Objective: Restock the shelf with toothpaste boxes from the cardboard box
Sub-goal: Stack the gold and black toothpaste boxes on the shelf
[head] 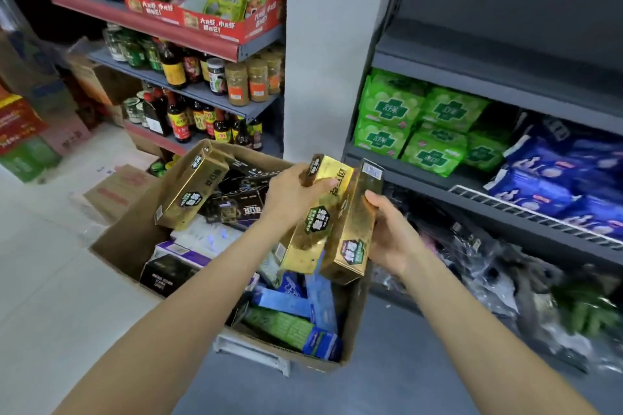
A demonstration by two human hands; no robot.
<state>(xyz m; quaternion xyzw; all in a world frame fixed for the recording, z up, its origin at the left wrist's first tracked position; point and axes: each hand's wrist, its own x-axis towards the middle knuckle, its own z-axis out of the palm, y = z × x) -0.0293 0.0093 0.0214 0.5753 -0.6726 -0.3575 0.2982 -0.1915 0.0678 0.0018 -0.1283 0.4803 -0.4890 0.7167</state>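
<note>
An open cardboard box [124, 239] on the floor holds several toothpaste boxes in gold, black, blue, green and white. Above its right side my left hand [293, 194] grips the top of a gold toothpaste box [317, 222]. My right hand [391, 232] holds a second gold toothpaste box [354, 229] from the right, pressed beside the first. A third gold box [188, 190] leans on the carton's far left rim. To the right stands the grey shelf unit [472, 189].
Green packs [404, 121] and blue packs [566, 178] fill the grey unit's middle shelf; plastic-wrapped goods [505, 266] lie below. A shelf of sauce bottles and jars [202, 94] stands at the back left. Flattened cartons [118, 189] lie on the floor.
</note>
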